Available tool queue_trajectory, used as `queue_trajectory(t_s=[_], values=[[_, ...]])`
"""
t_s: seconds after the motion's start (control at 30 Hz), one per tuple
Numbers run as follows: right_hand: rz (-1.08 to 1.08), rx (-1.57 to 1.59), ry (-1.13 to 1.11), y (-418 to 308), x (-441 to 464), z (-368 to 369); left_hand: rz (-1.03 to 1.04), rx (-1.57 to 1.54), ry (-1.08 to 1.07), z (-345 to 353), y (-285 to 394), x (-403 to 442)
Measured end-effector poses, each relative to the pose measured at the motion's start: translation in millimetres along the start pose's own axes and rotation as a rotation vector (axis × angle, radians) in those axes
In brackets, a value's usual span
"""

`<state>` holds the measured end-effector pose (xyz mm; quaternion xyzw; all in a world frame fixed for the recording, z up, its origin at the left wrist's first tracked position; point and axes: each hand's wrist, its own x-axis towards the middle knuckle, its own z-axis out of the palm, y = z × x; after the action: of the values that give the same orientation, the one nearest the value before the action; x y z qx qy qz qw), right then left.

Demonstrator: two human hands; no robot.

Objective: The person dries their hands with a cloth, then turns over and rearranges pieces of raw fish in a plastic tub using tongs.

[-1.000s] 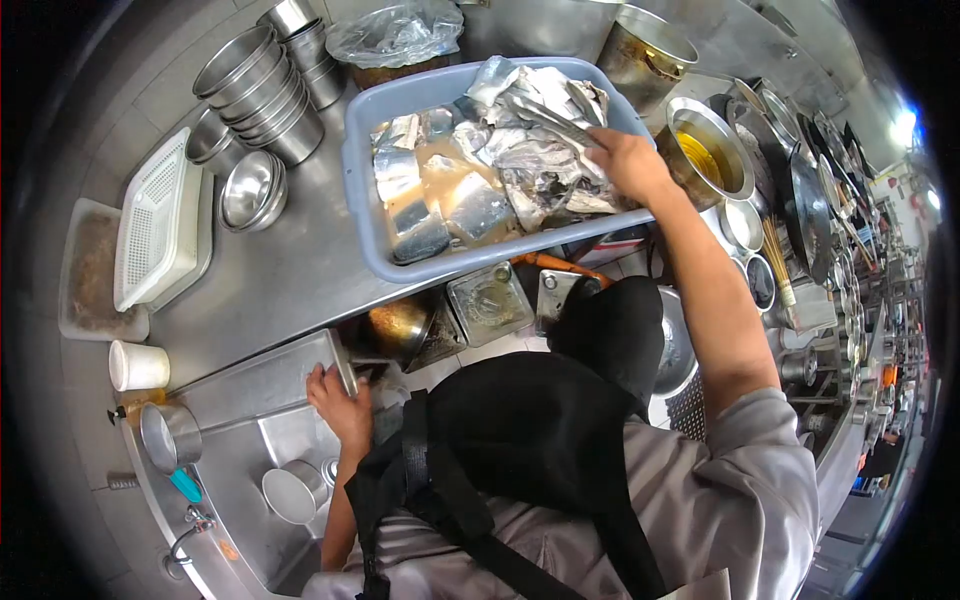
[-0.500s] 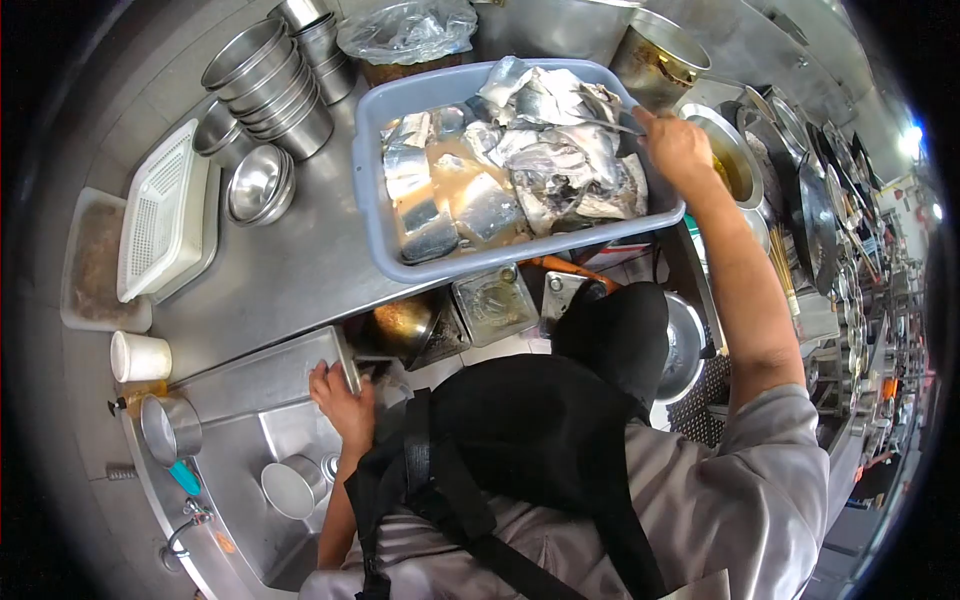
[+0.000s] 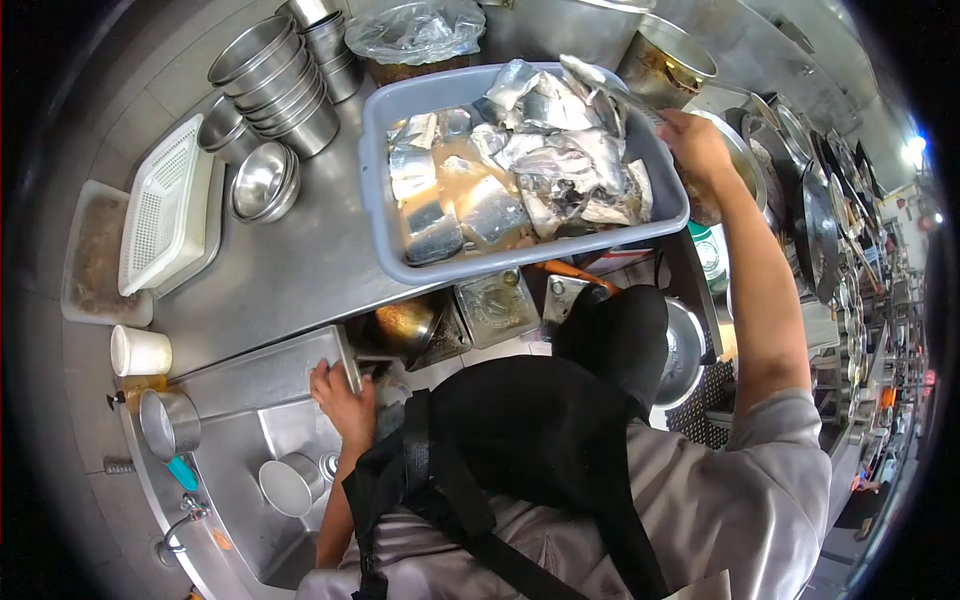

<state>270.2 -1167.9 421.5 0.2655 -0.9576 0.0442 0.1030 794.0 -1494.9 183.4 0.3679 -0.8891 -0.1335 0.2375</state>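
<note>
A grey-blue plastic tub (image 3: 378,200) holds many pieces of silver-skinned fish (image 3: 570,150), with brownish liquid around the ones on the left. At the tub's right rim, my right hand (image 3: 697,150) is closed on the handle of a long thin metal utensil (image 3: 636,103). The utensil slants over the heap, its far end against a raised fish piece (image 3: 588,76); its exact kind is hard to make out. Lower left, my left hand (image 3: 345,400) grips the metal edge of the sink (image 3: 290,365), fingers on one side and thumb on the other.
Stacked steel pots (image 3: 275,85), steel bowls (image 3: 265,185) and a white basket (image 3: 165,210) stand on the steel counter at left. A small pot (image 3: 290,485) lies in the sink. Behind the tub is a plastic-covered container (image 3: 415,30). Pans (image 3: 815,230) line the right side.
My right hand has moved slightly up and right. The utensil now points up and left, and a fish piece at its end stands higher. My left hand stays on the sink edge.
</note>
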Motion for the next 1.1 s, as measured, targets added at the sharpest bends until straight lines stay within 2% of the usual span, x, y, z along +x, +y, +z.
queue_trajectory(t_s=[0.03, 0.13, 0.2, 0.27, 0.33, 0.37, 0.4, 0.6, 0.7, 0.8, 0.83, 0.97, 1.1], values=[[0.134, 0.198, -0.078, -9.1, -6.9, -20.4, -0.007, -0.007, -0.004, 0.0, 0.9, -0.4], [0.035, 0.343, 0.033, -6.9, -22.8, -48.8, -0.014, -0.017, -0.007, 0.9, -0.8, -0.7], [0.066, 0.505, -0.043, -28.7, -35.2, -76.6, -0.018, -0.010, -0.003, 0.6, 0.4, 0.5], [-0.024, 0.564, -0.013, -39.3, -35.4, -77.6, -0.028, 0.004, 0.004, -0.5, 1.8, -0.3], [-0.071, 0.428, -0.139, -55.7, -30.1, -75.9, -0.014, 0.003, 0.002, -0.4, 1.4, 0.3], [-0.106, 0.445, -0.084, -65.8, -29.6, -66.4, -0.017, 0.002, -0.004, 0.9, -0.9, -0.2], [-0.206, 0.334, -0.019, -66.6, -23.3, -52.1, -0.024, 0.009, -0.001, 1.2, -1.8, -0.3], [-0.471, 0.092, 0.087, -111.1, -42.3, 6.0, -0.018, -0.012, -0.014, 0.4, -1.0, -0.8], [-0.382, -0.031, -0.183, -122.5, -61.5, 23.3, -0.013, -0.013, -0.033, 1.8, -4.6, -2.1], [-0.385, 0.041, -0.287, -104.0, -72.1, 14.4, -0.017, -0.026, -0.028, 0.7, -2.8, -1.7], [-0.338, 0.061, -0.336, -110.7, -76.0, -10.7, -0.022, -0.022, -0.027, 1.0, -3.5, -1.5], [-0.266, 0.130, -0.301, -116.2, -73.5, -38.4, -0.007, -0.005, -0.023, 2.1, -2.7, -1.4], [-0.293, 0.067, -0.382, -134.8, -56.4, -12.1, -0.013, -0.007, -0.029, 0.9, -1.4, -0.7]])
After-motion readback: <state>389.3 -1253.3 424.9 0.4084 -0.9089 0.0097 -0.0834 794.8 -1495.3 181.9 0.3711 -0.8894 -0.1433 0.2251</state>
